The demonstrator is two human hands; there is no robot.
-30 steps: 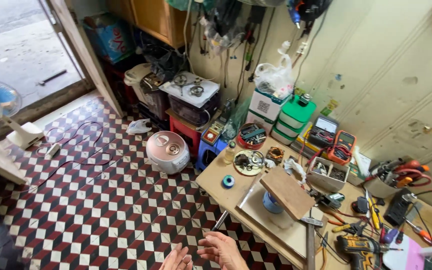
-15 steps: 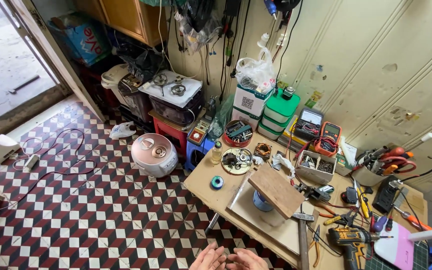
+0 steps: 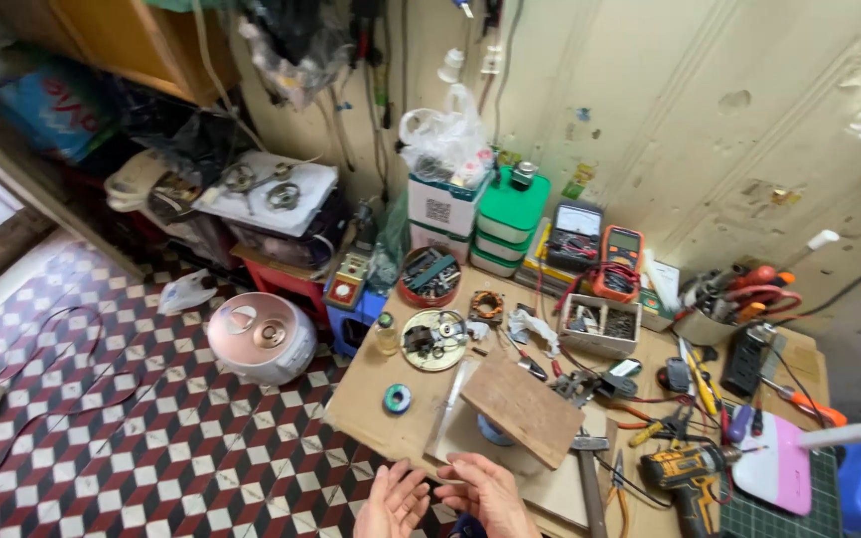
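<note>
Checkered tile floor [image 3: 151, 438], stained cream wall [image 3: 670, 110], wooden cabinet [image 3: 122, 40]

Tabletop [image 3: 371, 403], wooden: wooden board [image 3: 522, 408], tape roll [image 3: 398, 400], cordless drill [image 3: 690, 470], multimeters [image 3: 621, 261], hand tools [image 3: 700, 374] are laid out.

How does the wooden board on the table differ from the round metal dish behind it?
The wooden board is flat, rectangular and brown; the round metal dish is circular and pale. The board lies propped on a blue thing, slightly tilted and bare on top, while the dish sits flat and holds small metal parts. The board lies nearer the hands. Both rest on the wooden table.
</note>
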